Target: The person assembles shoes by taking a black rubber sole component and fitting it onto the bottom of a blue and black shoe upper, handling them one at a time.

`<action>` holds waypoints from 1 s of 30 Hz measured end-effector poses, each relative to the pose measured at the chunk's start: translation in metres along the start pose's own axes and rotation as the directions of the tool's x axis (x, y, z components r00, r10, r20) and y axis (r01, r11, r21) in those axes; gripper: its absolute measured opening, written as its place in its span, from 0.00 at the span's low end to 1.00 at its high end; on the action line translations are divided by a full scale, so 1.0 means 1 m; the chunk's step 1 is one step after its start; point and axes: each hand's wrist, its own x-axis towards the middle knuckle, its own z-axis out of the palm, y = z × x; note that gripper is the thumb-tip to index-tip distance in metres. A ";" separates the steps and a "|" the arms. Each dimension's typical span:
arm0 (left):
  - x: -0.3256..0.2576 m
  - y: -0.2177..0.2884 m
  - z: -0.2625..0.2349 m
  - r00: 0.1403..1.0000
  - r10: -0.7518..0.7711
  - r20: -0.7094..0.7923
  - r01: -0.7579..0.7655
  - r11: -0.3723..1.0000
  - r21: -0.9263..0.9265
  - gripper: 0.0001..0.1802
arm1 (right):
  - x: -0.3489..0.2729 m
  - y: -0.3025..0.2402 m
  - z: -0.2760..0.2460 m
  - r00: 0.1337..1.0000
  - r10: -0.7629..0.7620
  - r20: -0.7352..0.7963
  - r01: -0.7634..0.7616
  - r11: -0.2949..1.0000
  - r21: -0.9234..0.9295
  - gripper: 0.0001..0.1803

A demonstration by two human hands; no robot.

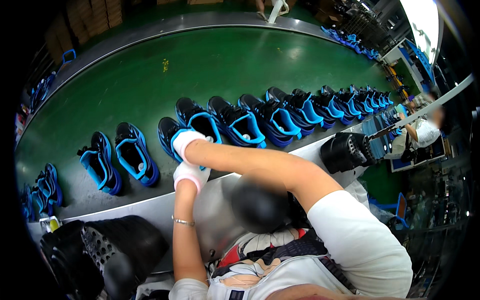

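A black-and-blue sneaker [167, 131] sits left of frame centre, gloved right hand [188, 143] over its heel, left hand [192, 176] just below; I cannot tell whether either grip is closed. Probably light, soft-uppered, firmer-soled, it suits a heel hold.

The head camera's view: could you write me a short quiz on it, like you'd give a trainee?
1. True or false: the left arm wears a silvery band.
2. The surface under the shoes is mainly: (A) red, (B) green, (C) white.
3. Which is higher in the picture, the left hand or the right hand?

Key: 1 true; 2 B; 3 the right hand.
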 end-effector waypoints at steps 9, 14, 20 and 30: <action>0.000 -0.003 -0.004 0.998 -0.065 0.002 0.065 0.997 -0.050 0.21 | -0.021 0.008 -0.005 0.967 -0.219 -0.130 0.169 0.934 -0.315 0.14; 0.037 -0.045 0.038 0.986 -0.052 0.155 0.016 0.975 0.221 0.17 | -0.062 -0.033 -0.021 0.945 -0.323 -0.055 0.247 0.811 -0.530 0.16; -0.001 -0.023 0.000 0.993 -0.070 0.099 0.071 0.997 -0.009 0.22 | -0.059 -0.038 -0.029 0.956 -0.283 0.072 0.250 0.669 -0.700 0.14; -0.003 -0.010 -0.013 0.990 -0.108 0.091 0.101 0.992 0.076 0.22 | -0.033 -0.011 -0.022 0.933 -0.360 -0.017 0.274 0.738 -0.617 0.12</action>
